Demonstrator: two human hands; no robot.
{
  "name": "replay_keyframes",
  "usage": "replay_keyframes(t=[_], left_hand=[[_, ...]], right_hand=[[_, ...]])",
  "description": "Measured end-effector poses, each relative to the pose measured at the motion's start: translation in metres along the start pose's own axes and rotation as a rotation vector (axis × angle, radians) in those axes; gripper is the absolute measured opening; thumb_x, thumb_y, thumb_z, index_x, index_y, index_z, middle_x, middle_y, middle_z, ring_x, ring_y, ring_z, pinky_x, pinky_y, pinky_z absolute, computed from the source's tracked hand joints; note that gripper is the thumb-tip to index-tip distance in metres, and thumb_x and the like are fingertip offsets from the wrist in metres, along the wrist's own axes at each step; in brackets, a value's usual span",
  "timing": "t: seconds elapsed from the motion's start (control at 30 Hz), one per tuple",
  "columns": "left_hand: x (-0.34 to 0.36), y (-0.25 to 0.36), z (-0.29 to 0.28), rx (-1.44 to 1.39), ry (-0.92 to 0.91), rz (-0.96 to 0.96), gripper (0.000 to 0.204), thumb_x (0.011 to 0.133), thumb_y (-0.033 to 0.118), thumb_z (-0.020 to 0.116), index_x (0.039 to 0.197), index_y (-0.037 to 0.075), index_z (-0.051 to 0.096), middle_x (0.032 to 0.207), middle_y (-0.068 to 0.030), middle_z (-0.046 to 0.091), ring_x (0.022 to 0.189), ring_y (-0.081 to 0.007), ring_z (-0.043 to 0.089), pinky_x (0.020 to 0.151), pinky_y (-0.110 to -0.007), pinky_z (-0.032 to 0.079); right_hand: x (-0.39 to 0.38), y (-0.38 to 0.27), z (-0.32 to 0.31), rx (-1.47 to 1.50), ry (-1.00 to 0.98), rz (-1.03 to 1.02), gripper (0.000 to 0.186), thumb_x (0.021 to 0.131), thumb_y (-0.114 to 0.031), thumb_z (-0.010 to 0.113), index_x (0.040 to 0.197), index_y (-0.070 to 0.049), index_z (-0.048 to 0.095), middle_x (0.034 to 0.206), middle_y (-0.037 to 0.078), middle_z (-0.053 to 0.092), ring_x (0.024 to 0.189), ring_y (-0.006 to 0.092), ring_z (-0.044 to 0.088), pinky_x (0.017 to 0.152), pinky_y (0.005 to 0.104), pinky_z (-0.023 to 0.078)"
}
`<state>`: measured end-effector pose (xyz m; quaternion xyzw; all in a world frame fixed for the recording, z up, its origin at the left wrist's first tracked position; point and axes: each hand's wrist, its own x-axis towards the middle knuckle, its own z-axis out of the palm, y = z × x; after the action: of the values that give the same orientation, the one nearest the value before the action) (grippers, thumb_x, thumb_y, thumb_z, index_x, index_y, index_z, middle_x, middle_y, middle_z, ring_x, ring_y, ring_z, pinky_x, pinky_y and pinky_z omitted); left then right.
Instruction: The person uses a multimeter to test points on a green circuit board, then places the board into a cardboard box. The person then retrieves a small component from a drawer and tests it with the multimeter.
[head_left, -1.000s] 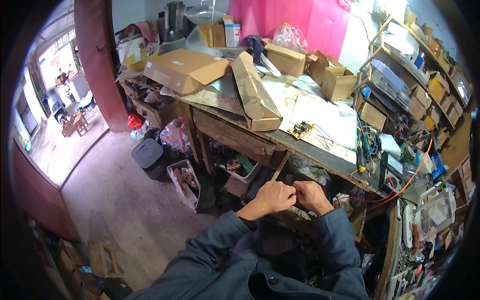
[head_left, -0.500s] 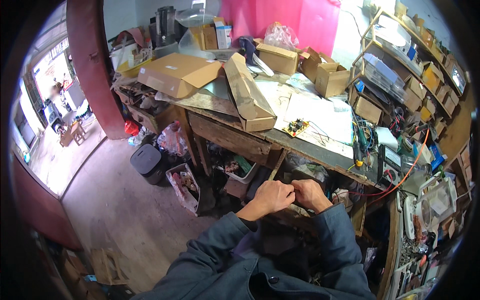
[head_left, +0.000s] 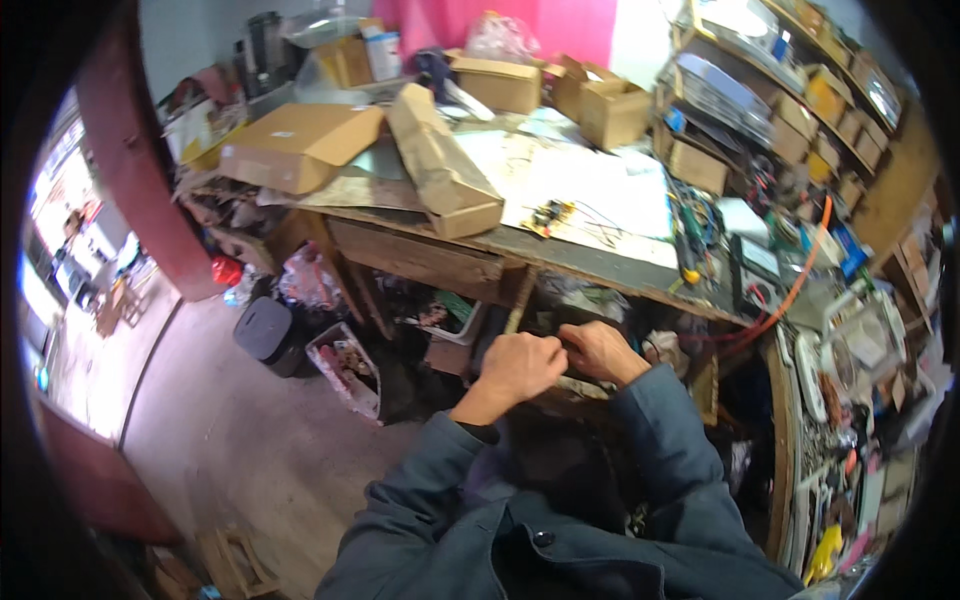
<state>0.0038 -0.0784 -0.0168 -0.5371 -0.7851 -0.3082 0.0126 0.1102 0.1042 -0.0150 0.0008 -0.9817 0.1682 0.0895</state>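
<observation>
- The left hand (head_left: 522, 366) curled its fingers before the workbench (head_left: 600, 272), any grip impossible to tell.
- A circuit board (head_left: 549, 217) lay on white paper (head_left: 600, 178), probably for easy reach.
- The right hand (head_left: 603, 352) bent inward alongside, its grip likewise hidden.

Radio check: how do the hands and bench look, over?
Left hand and right hand curled close together, grip hidden. Circuit board on bench, untouched. Long box left of it.

Remotely I make out rough wood on the drawer front (head_left: 415, 252) and slat (head_left: 521, 300), matt cardboard on the long box (head_left: 440, 165), smooth plastic on the bin (head_left: 263, 328), glossy crinkled plastic on the bag (head_left: 500, 38), matt cloth on the jacket (head_left: 440, 545)
</observation>
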Motion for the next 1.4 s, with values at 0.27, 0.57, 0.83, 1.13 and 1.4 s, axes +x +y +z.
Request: replay_keyframes(t=[0.27,0.57,0.83,1.13,1.4], left_hand=[[0.004,0.001,0.001,0.007,-0.008,-0.006,0.034,0.096,0.040,0.065,0.085,0.011,0.077,0.076,-0.0215,0.072,0.074,-0.0429,0.073,0.068,-0.053,0.058],[-0.010,-0.003,0.005,0.077,0.132,0.161,0.035,0.097,0.036,0.066,0.073,0.011,0.071,0.070,-0.0133,0.071,0.064,-0.0331,0.072,0.059,-0.046,0.057],[-0.035,0.013,0.022,0.058,0.317,0.229,0.030,0.096,0.031,0.071,0.074,0.010,0.067,0.074,-0.0105,0.065,0.073,-0.0312,0.064,0.072,-0.046,0.050],[-0.042,0.024,0.002,0.052,0.140,0.242,0.036,0.095,0.038,0.073,0.099,0.003,0.068,0.094,-0.0151,0.062,0.093,-0.0365,0.059,0.085,-0.049,0.045],[-0.042,0.024,0.002,0.081,0.093,0.258,0.041,0.087,0.038,0.080,0.105,0.003,0.066,0.096,-0.0147,0.061,0.093,-0.0362,0.057,0.086,-0.049,0.044]], right_hand=[[-0.018,0.015,-0.009,0.026,-0.026,0.064,0.021,0.090,-0.018,0.069,0.109,-0.009,0.070,0.087,0.022,0.073,0.084,0.0452,0.071,0.072,0.0539,0.056],[-0.089,0.001,-0.053,-0.005,0.148,0.232,0.023,0.098,-0.025,0.069,0.111,-0.007,0.071,0.089,0.020,0.074,0.087,0.0422,0.072,0.077,0.0493,0.057],[-0.116,-0.048,-0.023,-0.222,0.262,0.350,0.037,0.101,-0.038,0.067,0.080,-0.007,0.066,0.075,0.015,0.065,0.074,0.0368,0.068,0.066,0.0483,0.053],[-0.129,-0.063,-0.005,-0.366,0.389,0.259,0.040,0.093,-0.043,0.075,0.086,-0.008,0.057,0.082,0.010,0.056,0.080,0.0302,0.059,0.072,0.0428,0.047],[-0.130,-0.066,-0.004,-0.400,0.443,0.257,0.039,0.090,-0.044,0.077,0.088,-0.009,0.060,0.080,0.009,0.055,0.077,0.0293,0.058,0.070,0.0418,0.046]])
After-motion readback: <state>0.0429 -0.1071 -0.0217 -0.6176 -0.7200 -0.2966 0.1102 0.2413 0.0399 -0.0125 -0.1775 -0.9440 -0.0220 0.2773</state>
